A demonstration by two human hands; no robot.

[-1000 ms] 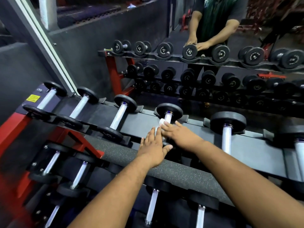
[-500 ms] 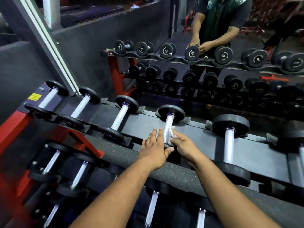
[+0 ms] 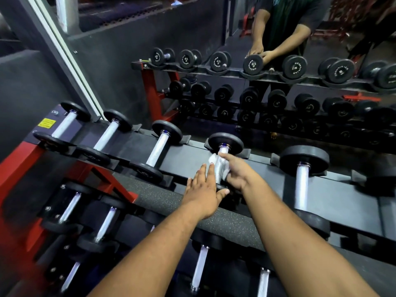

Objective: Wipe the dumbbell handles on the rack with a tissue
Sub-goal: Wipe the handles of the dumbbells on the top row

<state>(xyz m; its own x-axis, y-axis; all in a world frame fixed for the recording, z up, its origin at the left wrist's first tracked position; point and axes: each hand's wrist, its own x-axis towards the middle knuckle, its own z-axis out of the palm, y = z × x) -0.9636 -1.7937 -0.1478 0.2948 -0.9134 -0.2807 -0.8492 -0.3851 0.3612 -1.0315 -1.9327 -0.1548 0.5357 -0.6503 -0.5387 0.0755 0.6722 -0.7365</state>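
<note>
1. The crumpled white tissue [image 3: 215,162] is wrapped around the knurled silver steel handle [image 3: 220,168] of the fourth dumbbell from the left on the top tier. It sits just below the far black round weight plate [image 3: 226,142], with folds showing on both sides of the bar.
2. The tissue is held against the handle by the right hand [image 3: 236,171]. The fingers are curled round the bar and the paper from the right side.
3. The left hand [image 3: 203,192] is laid flat, with fingers straight and close together, on the near end of the same dumbbell. Nothing is gripped by it; it is judged to be steadying the weight.
4. The dumbbell is seated in the black sloped steel rack [image 3: 192,156], whose red frame [image 3: 19,166] is seen at the left. Three smaller dumbbells lie to the left and a larger dumbbell [image 3: 302,183] to the right.
5. A speckled grey padded rail [image 3: 162,199] runs beneath both forearms, with a lower tier of dumbbells under it.
6. A mirror [image 3: 278,61] behind the rack shows the same scene reflected.
7. Risks judged from this position:
   - The thin tissue may be torn or shredded by the rough knurling if heavy pressure is applied.
   - The underside of the handle may be missed if the bar is not encircled fully.
   - Fingers may be pinched between plate and cradle should the dumbbell roll.
</note>
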